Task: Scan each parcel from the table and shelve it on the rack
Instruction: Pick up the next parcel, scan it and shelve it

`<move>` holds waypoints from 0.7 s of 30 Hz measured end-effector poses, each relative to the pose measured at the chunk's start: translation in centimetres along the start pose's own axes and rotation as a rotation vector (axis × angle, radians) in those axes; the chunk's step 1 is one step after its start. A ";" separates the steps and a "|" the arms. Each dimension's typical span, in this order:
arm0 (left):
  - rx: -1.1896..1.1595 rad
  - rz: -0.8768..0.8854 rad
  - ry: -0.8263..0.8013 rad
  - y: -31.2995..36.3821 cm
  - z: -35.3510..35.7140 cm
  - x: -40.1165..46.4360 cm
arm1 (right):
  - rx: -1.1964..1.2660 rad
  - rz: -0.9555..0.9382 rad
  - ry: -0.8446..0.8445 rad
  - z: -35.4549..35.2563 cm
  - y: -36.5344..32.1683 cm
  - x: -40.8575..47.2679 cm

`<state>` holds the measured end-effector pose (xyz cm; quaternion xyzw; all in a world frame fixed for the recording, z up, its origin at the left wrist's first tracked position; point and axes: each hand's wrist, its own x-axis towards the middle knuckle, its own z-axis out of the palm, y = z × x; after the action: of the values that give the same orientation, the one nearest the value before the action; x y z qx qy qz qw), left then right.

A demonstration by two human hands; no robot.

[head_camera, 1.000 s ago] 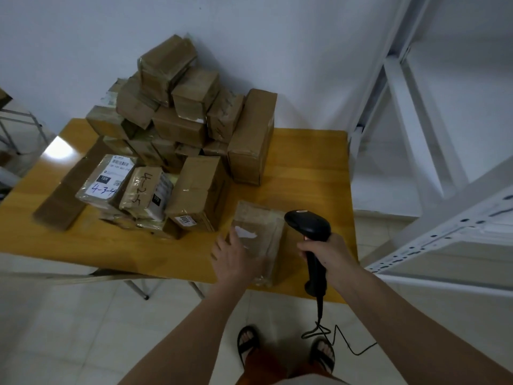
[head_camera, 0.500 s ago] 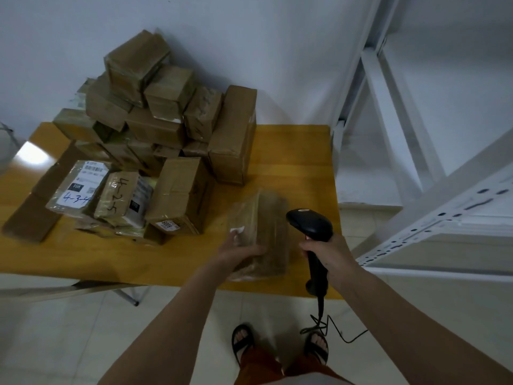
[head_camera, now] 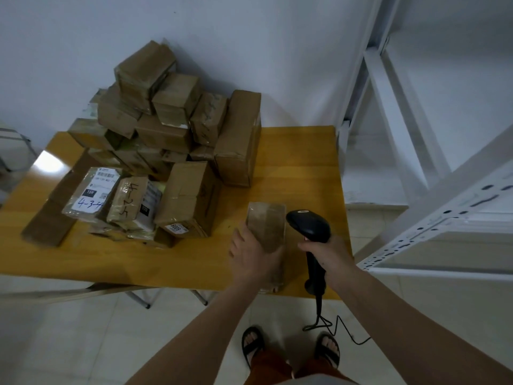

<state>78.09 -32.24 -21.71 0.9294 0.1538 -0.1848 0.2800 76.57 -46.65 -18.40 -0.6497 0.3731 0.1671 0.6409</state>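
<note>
A brown taped parcel [head_camera: 268, 232] stands on edge near the front right of the yellow table [head_camera: 302, 168]. My left hand [head_camera: 248, 252] grips its left side, fingers wrapped under it. My right hand [head_camera: 326, 252] holds a black handheld barcode scanner [head_camera: 309, 227] by the handle, its head just right of the parcel's top. The scanner's cord hangs to the floor. A heap of several brown parcels [head_camera: 177, 134] fills the table's left and back. The white metal rack [head_camera: 444, 218] stands to the right.
Two labelled parcels marked "4-3-4" [head_camera: 90, 194] and "4-2-5" [head_camera: 129, 202] lie at the heap's front left. A flat cardboard strip [head_camera: 52, 215] lies on the table's left. The white wall is behind. My sandalled feet stand on the tiled floor below.
My left hand has tipped the parcel from lying flat up onto its edge and drawn it toward the table's front. The scanner has stayed beside it.
</note>
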 end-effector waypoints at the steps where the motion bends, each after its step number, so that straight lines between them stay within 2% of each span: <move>1: 0.084 0.002 -0.001 0.3 0.8 -0.5 | 0.001 -0.003 0.001 0.0 0.0 -0.1; 4: 0.145 -0.072 0.015 0.5 1.9 -0.2 | -0.004 -0.017 -0.003 -0.2 0.0 -0.3; 8: 0.021 -0.245 0.000 -0.4 0.0 1.7 | 0.020 -0.033 0.000 -1.3 -0.1 -0.7; 9: -0.092 -0.284 -0.024 -0.9 -0.7 2.4 | 0.029 -0.035 -0.002 -1.5 -0.1 -0.8; 12: -0.625 -0.333 -0.160 -2.2 -2.9 3.4 | 0.029 -0.039 0.006 -2.0 -0.5 -1.4; 14: -0.833 -0.293 -0.295 -2.3 -4.3 3.2 | 0.017 -0.064 0.001 -2.1 -1.0 -1.9; 16: -0.915 -0.206 -0.370 -2.1 -5.5 3.0 | -0.006 -0.113 -0.010 -2.2 -1.6 -2.5; 21: -1.031 -0.069 -0.405 -1.1 -8.4 3.2 | -0.094 -0.283 -0.054 -2.3 -3.4 -4.3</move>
<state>82.64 -25.90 -17.08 0.6124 0.1976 -0.2697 0.7163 75.49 -48.02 -12.77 -0.7205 0.2522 0.1098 0.6366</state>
